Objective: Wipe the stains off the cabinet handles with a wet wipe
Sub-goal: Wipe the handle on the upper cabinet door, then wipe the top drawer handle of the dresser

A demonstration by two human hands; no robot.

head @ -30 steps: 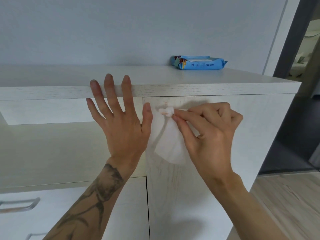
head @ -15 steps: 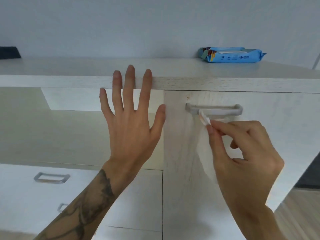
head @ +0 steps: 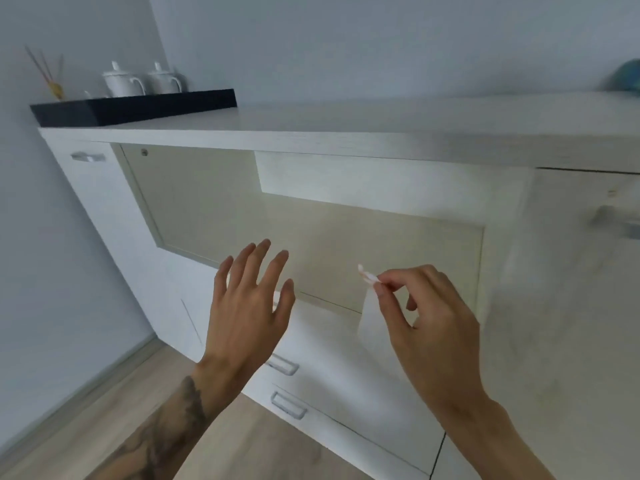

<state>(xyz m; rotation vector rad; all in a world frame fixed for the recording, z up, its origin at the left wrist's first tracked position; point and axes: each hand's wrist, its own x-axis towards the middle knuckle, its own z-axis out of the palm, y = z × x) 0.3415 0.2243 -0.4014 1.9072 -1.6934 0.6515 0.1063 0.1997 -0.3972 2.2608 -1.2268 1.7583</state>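
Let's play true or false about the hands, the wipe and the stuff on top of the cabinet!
1. The right hand pinches the wet wipe. True.
2. The left hand grips a handle. False: it is open, fingers spread, holding nothing.
3. Two white teapots stand on a black tray. True.
4. The wipe is touching the handle on the right door. False: it is held apart from it, in front of the open shelf.
5. The tray sits on the floor. False: it is on the cabinet top.
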